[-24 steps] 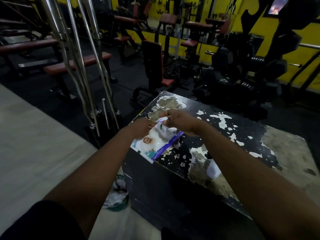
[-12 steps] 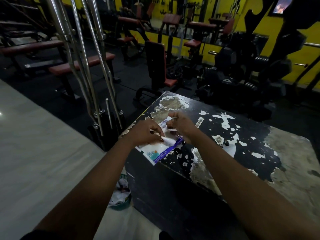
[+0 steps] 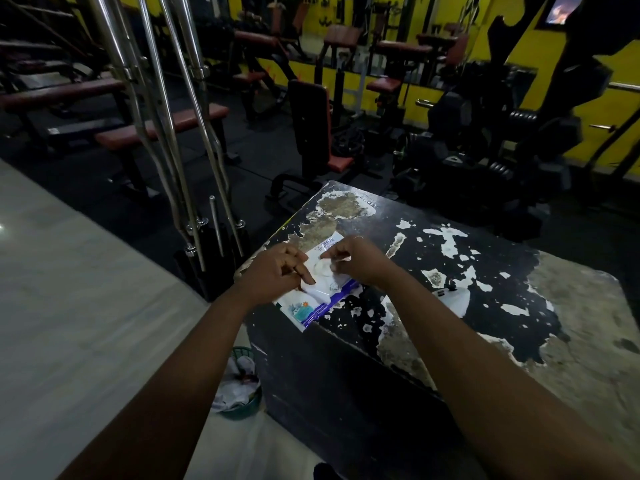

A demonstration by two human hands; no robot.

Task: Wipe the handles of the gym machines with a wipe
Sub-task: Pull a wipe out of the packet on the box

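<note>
A dim gym fills the frame, with a yellow wall across the upper right, dark flooring in the middle and a pale floor strip down the left side. A black bench with badly peeling paint takes up the centre and right of the frame. In the upper left, a cluster of steel bars stands upright in a holder just beside the bench's far left corner. Red padded seats and dark weight machines line the upper part of the frame. Both bare forearms reach in from the bottom edge and meet at the bench's left corner. There the wipes pack, white with a purple stripe, lies flat, its near end at the bench's edge. A green basket holding crumpled white scraps sits on the floor at lower centre, against the bench's side. A small white object rests on the bench right of centre, too dim to identify. The left hand has its fingers curled down onto the pack and pinches its near white part. The right hand has its fingers clenched in a pinch at the pack's top, perhaps on the flap or on a wipe; the blur hides which.
</note>
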